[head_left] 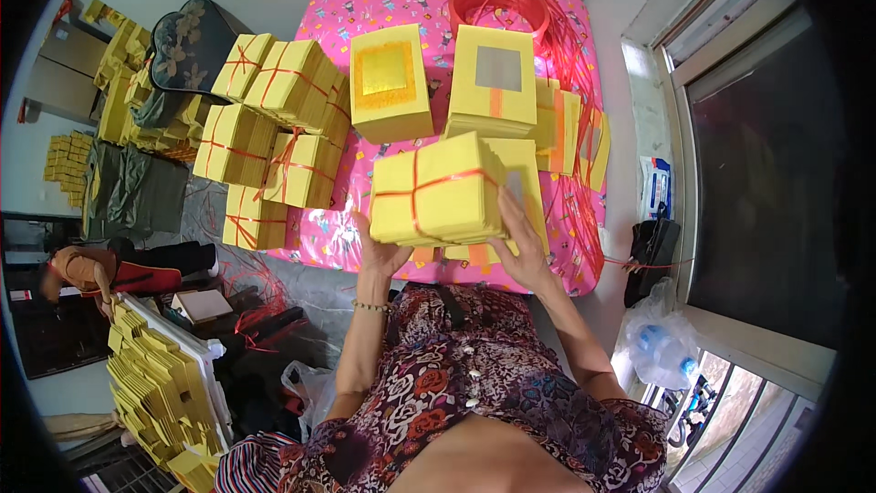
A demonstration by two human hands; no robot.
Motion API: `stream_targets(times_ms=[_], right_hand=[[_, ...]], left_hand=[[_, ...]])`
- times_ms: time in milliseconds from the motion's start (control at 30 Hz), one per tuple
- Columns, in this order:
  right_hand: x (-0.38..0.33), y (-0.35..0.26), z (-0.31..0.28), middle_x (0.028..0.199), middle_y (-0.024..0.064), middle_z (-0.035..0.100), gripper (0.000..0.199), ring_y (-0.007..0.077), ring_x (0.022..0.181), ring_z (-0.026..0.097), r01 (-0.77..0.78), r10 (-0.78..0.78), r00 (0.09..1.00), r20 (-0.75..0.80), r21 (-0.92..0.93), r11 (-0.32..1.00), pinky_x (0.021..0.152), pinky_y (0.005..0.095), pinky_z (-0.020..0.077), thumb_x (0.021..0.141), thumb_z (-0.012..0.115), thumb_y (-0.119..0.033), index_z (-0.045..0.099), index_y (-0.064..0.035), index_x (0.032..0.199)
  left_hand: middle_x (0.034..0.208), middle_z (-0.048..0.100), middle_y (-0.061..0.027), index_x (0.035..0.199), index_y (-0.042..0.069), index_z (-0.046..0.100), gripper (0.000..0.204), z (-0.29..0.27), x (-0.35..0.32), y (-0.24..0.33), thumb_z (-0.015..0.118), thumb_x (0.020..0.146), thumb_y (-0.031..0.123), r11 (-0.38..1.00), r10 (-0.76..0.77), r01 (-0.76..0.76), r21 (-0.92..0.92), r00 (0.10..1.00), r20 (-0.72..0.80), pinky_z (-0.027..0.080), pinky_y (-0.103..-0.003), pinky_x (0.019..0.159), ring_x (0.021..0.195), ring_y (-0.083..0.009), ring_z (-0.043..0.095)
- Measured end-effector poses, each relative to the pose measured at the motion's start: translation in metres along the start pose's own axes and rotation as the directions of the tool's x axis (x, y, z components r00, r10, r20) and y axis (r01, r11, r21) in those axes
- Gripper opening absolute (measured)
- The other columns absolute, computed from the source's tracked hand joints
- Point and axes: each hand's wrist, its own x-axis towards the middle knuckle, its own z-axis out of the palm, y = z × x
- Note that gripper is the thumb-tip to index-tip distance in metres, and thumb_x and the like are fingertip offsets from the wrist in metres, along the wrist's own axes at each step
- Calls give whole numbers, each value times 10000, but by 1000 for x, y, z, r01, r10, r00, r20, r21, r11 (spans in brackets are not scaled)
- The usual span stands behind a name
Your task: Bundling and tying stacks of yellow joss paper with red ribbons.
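Note:
Between my hands is a thick bundle of yellow paper [447,205], tied crosswise with red plastic strap. My left hand [383,248] supports its lower left corner, fingers mostly hidden. At its right side my right hand [522,242] presses with the fingers along the edge. Behind it on the pink patterned table cover [321,251] stand an untied yellow stack with a gold square [392,119] and another with a silver square and orange stripe [493,110]. More yellow sheets [525,153] lie partly hidden under the bundle.
Tied yellow bundles [233,141] are piled at the table's left. A red basin [497,7] and loose red straps [575,55] lie at the far right. Left of the table are a dark floral chair [192,46] and another person [100,269] beside yellow paper stacks [164,383]. A window [757,164] stands right.

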Motion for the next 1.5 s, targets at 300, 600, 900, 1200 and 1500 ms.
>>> stream_targets(times_ms=[300,600,900,1200,1500], right_hand=[[23,-70,-10,1375,198,363,612,344,1297,374,217,-217,976,2,44,975,1058,399,344,809,682,-104,408,-5,1347],[42,-62,13,1408,144,322,715,215,1322,314,-110,28,987,157,544,832,1092,345,261,894,592,-94,151,43,1440],[30,-53,-2,1444,143,301,701,209,1342,296,-143,68,986,152,558,817,1103,331,231,881,605,-83,194,53,1432],[13,-39,-58,1450,146,323,676,220,1348,297,-113,127,992,10,531,840,1106,331,217,868,568,-83,218,51,1431],[21,-2,-51,1426,124,373,603,190,1320,341,-295,384,914,-130,436,850,1084,313,258,915,552,-91,258,21,1429]], left_hand=[[1398,413,-170,1395,53,356,852,-38,-2,-9,578,791,612,988,93,-77,-136,990,109,400,-494,1018,1242,-312,459],[1387,428,-157,1391,57,361,787,-45,1,-18,580,823,556,999,28,-30,15,996,89,413,-463,1013,1237,-289,466],[1376,443,-144,1386,61,365,722,-46,25,-25,581,855,500,982,-102,89,166,992,76,426,-431,1008,1232,-266,473],[1367,454,-112,1391,69,344,603,27,42,-27,552,921,384,880,-339,307,364,940,28,451,-370,987,1218,-205,486],[1262,527,-100,1362,20,389,519,15,70,-58,324,1009,396,492,-182,22,870,980,79,434,-324,953,1170,-162,488]])
